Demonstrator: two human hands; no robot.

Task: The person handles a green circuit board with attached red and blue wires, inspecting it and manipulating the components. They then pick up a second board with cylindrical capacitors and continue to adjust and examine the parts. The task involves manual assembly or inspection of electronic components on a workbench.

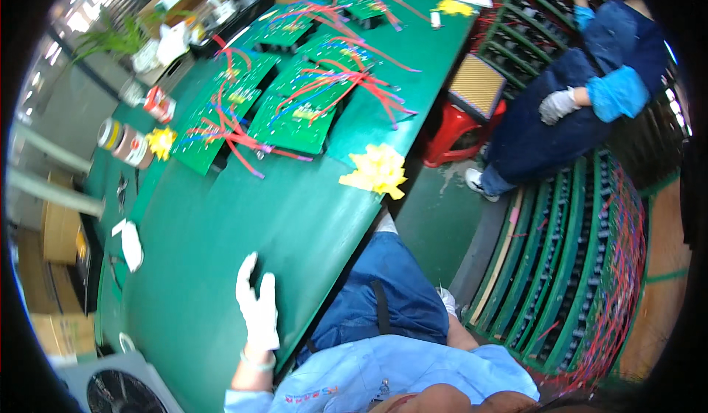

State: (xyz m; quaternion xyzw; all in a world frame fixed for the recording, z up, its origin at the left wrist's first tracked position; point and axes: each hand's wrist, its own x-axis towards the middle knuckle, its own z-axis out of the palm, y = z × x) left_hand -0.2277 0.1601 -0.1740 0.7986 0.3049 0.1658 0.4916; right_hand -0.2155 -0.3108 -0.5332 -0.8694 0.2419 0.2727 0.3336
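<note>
holding the left grip open and empty over the bench, on the near side of the yellow bundle; resting the right grip nearer and to the right of that bundle (too hidden to tell whether closed). showing green circuit boards with red wires lying beyond and left of the bundle, apparently wired already; handling none, probably leaving further work pending.
</note>
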